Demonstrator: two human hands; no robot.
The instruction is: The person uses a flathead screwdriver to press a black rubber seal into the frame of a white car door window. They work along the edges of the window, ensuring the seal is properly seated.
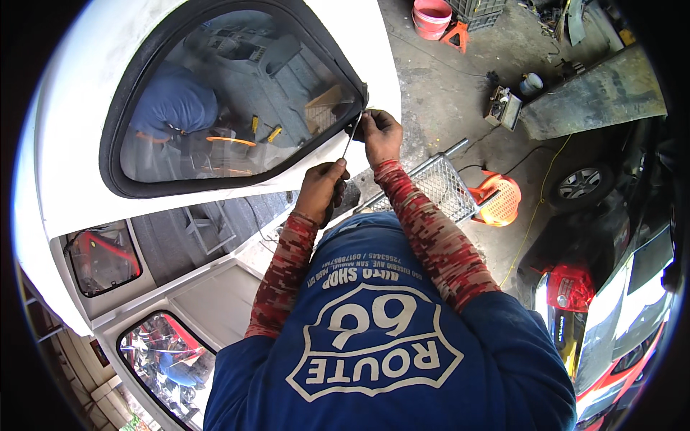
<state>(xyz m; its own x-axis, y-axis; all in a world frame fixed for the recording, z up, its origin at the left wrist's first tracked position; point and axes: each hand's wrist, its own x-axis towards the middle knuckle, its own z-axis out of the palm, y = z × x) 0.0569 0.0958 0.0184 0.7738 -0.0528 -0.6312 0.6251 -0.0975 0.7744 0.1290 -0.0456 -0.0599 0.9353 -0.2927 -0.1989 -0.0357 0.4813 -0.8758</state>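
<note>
Between my hands runs a thin, straight, pale length (351, 136); I cannot tell whether it is a rod or a taut cord. My left hand (321, 191) is closed round its near end. Farther up and to the right, my right hand (381, 136) pinches its far end, right beside the lower right corner of a window. This window glass (237, 147) is set in a black rubber seal (115, 154) on a white vehicle body (79, 93). The right fingertips are at the seal's corner and partly hide it.
Through the glass show a blue-clothed back (172, 97) and yellow-handled tools (274, 133). An open vehicle door (215, 302) stands at lower left. Beyond my right arm are a wire-mesh rack (438, 188), an orange stool (501, 199), a toolbox (503, 108), a metal panel (596, 93) and a dark car (589, 230).
</note>
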